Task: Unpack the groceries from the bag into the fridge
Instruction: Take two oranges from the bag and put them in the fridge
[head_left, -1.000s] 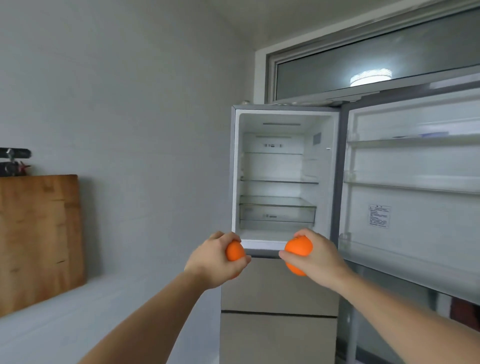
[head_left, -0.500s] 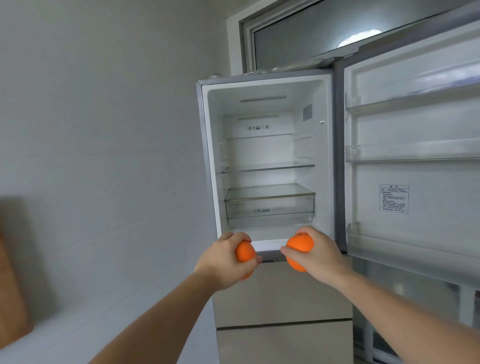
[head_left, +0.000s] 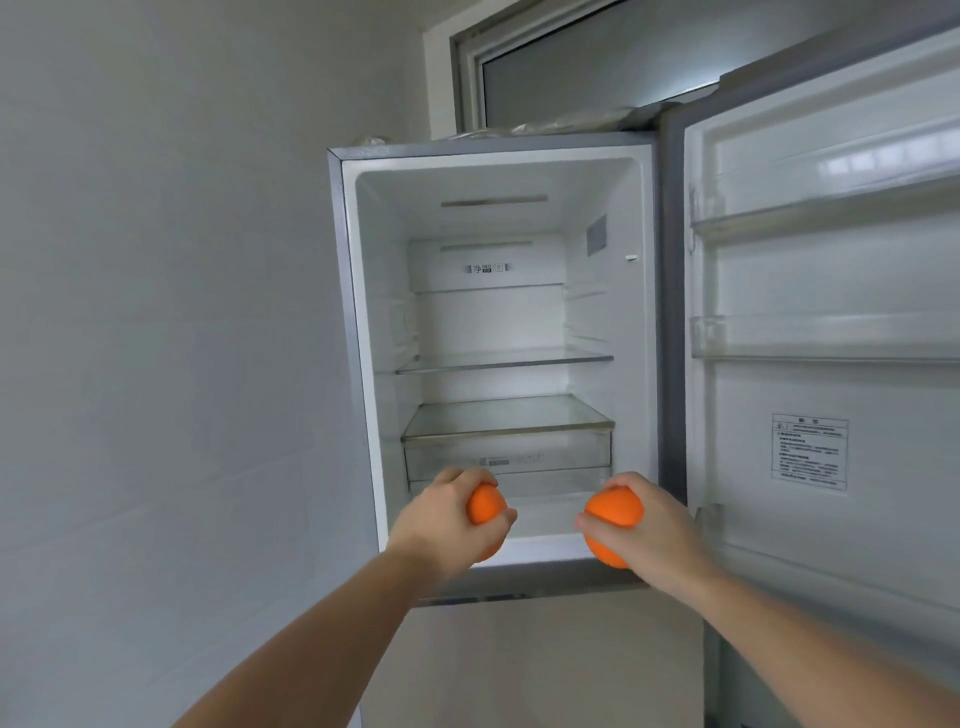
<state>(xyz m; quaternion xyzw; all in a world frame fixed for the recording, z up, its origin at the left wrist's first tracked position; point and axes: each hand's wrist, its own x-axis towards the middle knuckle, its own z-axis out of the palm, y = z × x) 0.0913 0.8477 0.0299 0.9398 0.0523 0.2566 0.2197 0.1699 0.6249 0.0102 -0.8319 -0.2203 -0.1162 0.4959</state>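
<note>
Before the open fridge (head_left: 358, 322) stood a person with both bare arms stretched out, each hand carrying an orange fruit. Their left hand (head_left: 441, 525) was curled round the left orange (head_left: 485, 506), thumb underneath and fingers wrapped over the top, so that only part of the fruit showed. Their right hand (head_left: 657, 530) gripped the right orange (head_left: 613, 517) in the same way, fingers over the top and thumb across its near side, with more of the peel visible. Both fruits hung level with the bottom lip of the upper compartment, well apart from each other and not touching any shelf.

Inside, the white compartment held an upper glass shelf (head_left: 504, 359) and below it a lower glass shelf (head_left: 506, 418) that covered a clear drawer (head_left: 506, 460). A small label (head_left: 488, 268) sat on the back wall near the top. The fridge door (head_left: 753, 467) was swung wide to the right, with clear door racks (head_left: 826, 338) across its inner face and a printed sticker (head_left: 809, 451) lower down; I could not read the print. Crumpled clear plastic (head_left: 566, 124) lay on top of the cabinet, under a frosted window (head_left: 597, 57). A plain grey-white wall (head_left: 166, 312) filled the left side of the room.
</note>
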